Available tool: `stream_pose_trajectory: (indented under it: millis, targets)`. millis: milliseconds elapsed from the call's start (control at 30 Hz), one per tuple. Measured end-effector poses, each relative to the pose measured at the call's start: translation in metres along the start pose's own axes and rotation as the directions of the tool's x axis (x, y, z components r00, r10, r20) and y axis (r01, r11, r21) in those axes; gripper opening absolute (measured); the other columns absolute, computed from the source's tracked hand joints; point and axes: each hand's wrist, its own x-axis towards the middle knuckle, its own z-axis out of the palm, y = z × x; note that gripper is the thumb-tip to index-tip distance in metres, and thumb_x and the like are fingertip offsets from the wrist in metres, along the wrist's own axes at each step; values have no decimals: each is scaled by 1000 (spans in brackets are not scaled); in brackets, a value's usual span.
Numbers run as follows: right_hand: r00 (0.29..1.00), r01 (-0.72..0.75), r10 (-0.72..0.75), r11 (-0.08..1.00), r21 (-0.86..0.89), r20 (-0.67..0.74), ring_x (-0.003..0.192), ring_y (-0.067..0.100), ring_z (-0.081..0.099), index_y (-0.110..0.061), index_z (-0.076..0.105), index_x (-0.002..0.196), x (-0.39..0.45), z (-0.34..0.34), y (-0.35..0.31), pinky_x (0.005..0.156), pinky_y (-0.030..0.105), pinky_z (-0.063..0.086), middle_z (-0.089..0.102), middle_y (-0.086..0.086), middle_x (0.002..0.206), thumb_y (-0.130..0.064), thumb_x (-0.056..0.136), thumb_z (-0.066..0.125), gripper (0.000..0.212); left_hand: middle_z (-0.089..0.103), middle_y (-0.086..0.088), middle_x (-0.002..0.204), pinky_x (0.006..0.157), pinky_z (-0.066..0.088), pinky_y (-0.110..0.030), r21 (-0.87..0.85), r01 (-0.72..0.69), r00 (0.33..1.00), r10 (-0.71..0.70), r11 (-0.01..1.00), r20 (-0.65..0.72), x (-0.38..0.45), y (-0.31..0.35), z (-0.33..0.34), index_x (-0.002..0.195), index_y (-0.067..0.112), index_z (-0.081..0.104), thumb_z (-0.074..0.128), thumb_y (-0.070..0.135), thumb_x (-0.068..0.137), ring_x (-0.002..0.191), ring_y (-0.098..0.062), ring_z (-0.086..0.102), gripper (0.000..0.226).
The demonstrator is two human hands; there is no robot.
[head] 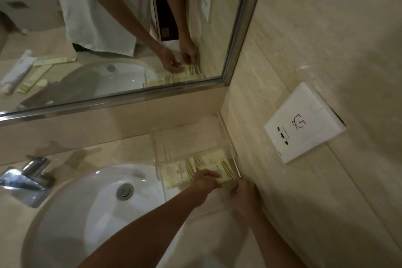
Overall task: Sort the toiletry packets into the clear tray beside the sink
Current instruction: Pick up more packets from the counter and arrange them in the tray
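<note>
The clear tray stands on the table to the right of the sink, pushed up against the right-hand wall. Several cream toiletry packets with green stripes lie flat in its near half, overlapping one another. The left hand reaches over the sink's rim and lies on top of the packets, its fingers bent down onto the one nearest the tray's near edge; whether they pinch it or only press it cannot be told. The right hand sits just beside it, at the tray's near right corner by the wall, fingers curled toward the same packet's near edge; its fingertips are hidden under the hand, so its grip cannot be told either.

The light is dim and the tray's clear walls are hard to trace. The printing on the packets is too small to read. In the mirror both hands show again over the packets, blurred. The tap is on the far left, and a wall socket sits to the right.
</note>
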Motion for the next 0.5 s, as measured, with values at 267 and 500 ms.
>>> stream_pose_trajectory:
  millis: [267,500]
  targets:
    - [999,-29,29,1000,-1,-14,91,26,64,-9,67,100,2,0,1,63,22,39,67,8,99,-12,86,50,23,56,-29,116,81,57,-39,-223,29,998,-41,974,-53,5,-4,5,81,-3,66,68,-24,65,108,-38,58,26]
    - [1000,-9,9,1000,-22,-9,87,28,63,-8,65,93,3,1,1,65,25,43,66,11,95,-16,85,50,18,61,-28,109,85,55,-43,-287,48,996,-67,957,-57,-7,-6,5,89,0,63,71,-19,68,99,-40,63,30]
